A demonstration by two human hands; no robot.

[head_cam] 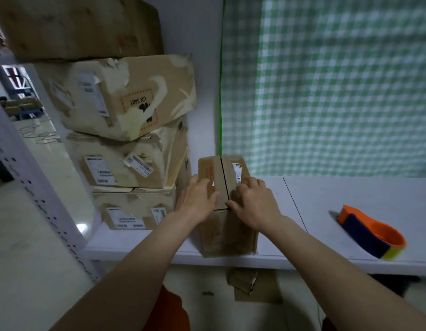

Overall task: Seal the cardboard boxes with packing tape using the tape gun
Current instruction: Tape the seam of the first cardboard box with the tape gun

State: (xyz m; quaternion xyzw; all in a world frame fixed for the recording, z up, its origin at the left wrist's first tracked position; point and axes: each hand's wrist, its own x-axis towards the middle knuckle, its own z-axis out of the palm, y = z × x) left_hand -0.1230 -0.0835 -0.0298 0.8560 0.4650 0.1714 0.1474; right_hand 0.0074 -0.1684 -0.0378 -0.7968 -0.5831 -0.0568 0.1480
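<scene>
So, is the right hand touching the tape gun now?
Apart. The head view shows the right hand pressing on the small box, while the tape gun lies alone further right on the shelf, with bare shelf between them.

A small brown cardboard box [225,206] stands upright at the desk's front edge, its two top flaps folded down with a dark untaped seam between them. The orange-and-blue tape gun [371,232] lies well apart to its right.

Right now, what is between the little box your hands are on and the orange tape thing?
Nothing sits there. In the head view, only bare white shelf, crossed by a thin dark seam, separates the small box from the tape gun.
</scene>
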